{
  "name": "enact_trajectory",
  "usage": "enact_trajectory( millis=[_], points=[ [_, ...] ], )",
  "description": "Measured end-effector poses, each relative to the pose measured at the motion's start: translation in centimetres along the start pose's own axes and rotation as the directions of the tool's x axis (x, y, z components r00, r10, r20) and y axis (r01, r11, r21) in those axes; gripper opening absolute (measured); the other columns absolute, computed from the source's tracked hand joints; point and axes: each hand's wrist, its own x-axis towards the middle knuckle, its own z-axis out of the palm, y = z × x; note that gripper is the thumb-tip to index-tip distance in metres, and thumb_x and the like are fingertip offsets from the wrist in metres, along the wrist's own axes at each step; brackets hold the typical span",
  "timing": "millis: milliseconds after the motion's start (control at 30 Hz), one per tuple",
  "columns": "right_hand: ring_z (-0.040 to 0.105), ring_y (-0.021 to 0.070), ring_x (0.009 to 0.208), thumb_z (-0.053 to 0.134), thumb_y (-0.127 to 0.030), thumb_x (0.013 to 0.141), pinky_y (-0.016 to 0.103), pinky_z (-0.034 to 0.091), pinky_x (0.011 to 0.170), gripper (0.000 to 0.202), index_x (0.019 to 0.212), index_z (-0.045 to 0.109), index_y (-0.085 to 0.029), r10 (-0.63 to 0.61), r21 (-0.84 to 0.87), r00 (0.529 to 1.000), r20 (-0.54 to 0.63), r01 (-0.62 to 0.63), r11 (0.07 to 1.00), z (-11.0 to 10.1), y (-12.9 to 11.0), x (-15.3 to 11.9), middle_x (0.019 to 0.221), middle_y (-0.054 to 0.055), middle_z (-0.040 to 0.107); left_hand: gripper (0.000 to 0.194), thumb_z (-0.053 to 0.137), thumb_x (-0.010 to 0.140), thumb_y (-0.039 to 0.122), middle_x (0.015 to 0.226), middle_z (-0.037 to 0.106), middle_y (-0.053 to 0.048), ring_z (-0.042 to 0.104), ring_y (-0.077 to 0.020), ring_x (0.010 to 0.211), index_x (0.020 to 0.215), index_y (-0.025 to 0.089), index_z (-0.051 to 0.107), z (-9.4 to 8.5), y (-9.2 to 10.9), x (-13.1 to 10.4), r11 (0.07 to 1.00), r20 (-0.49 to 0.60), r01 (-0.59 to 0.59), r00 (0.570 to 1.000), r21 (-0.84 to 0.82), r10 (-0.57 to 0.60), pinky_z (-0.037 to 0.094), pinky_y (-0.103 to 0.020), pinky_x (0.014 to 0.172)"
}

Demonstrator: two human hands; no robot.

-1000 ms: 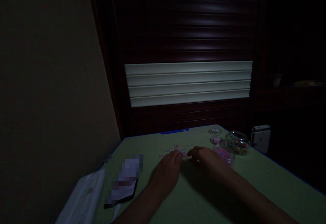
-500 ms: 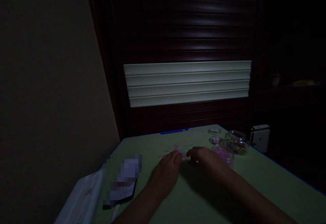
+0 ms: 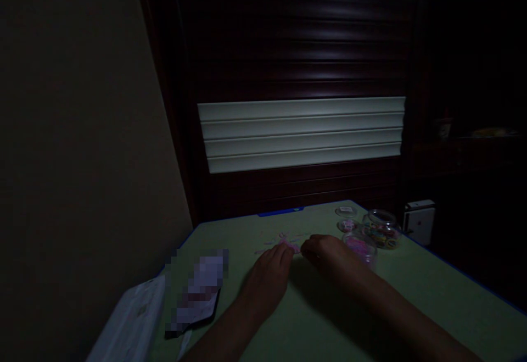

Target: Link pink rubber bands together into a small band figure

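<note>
In dim light, a small heap of thin pink bands [image 3: 283, 239] lies on the green table between and beyond my hands. My left hand [image 3: 270, 274] rests at its near side, fingers bent together with the tips pressed on the pink bands. Just right of it, my right hand [image 3: 327, 253] has thumb and fingers pinched together at the right end of the pink bands. Whatever is inside that pinch is too small and dark to make out. Close behind my right hand stands a clear jar [image 3: 364, 249] of pink bands, partly covered by my wrist.
A second clear jar [image 3: 381, 230] holds coloured hair ties. Near it lie a clear lid [image 3: 346, 211] and a lid with pink pieces [image 3: 347, 226]. At the left are a blurred-out flat object [image 3: 201, 290] and a white case [image 3: 132, 318]. The table's blue edge [image 3: 280, 211] meets a shuttered panel.
My right hand has moved slightly left, and its fingertips have closed together beside the pink bands. My left hand stays almost in place.
</note>
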Motion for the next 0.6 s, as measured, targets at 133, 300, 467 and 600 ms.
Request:
enact_trajectory(
  millis=[133,300,467,600],
  points=[
    [0.058,0.0117,0.071,0.041,-0.013,0.083,0.019,0.034,0.060,0.022,0.079,0.062,-0.018,0.001,-0.045,1.000,0.004,-0.001,0.999,-0.3,-0.1,0.0,0.082,0.004,0.063,0.026,0.035,0.085,0.002,0.097,0.056,-0.005,0.054,-0.0192,0.092,0.102,0.017,0.047,-0.3,0.1,0.1,1.000,0.016,-0.001,1.000,-0.001,0.001,0.046,-0.034,0.081],
    [0.057,0.0124,0.071,0.042,-0.011,0.082,0.021,0.034,0.059,0.021,0.080,0.062,-0.019,0.021,-0.129,1.000,0.018,-0.018,0.992,-1.2,-0.8,-0.2,0.082,0.004,0.063,0.025,0.033,0.085,0.003,0.095,0.057,-0.005,0.054,-0.0190,0.091,0.099,0.017,0.048,-0.3,0.1,0.2,1.000,0.018,0.011,1.000,0.004,-0.011,0.046,-0.034,0.080],
    [0.058,0.0168,0.078,0.043,-0.005,0.077,0.025,0.036,0.067,0.025,0.086,0.063,-0.018,0.091,-0.227,0.996,0.025,-0.083,0.970,-2.4,-1.4,-0.5,0.086,0.007,0.063,0.025,0.034,0.084,0.002,0.096,0.057,-0.006,0.055,-0.0196,0.091,0.100,0.016,0.048,-0.2,0.1,0.2,1.000,0.012,0.005,1.000,0.028,-0.005,0.046,-0.036,0.081],
    [0.059,0.0178,0.083,0.042,-0.003,0.077,0.026,0.037,0.071,0.028,0.088,0.063,-0.017,0.179,-0.284,0.983,0.029,-0.164,0.945,-3.2,-1.1,-0.6,0.089,0.010,0.063,0.028,0.034,0.083,0.001,0.099,0.057,-0.007,0.055,-0.0197,0.092,0.103,0.015,0.047,-0.4,0.2,0.2,0.999,0.011,-0.001,1.000,0.047,0.001,0.046,-0.036,0.082]
  ],
)
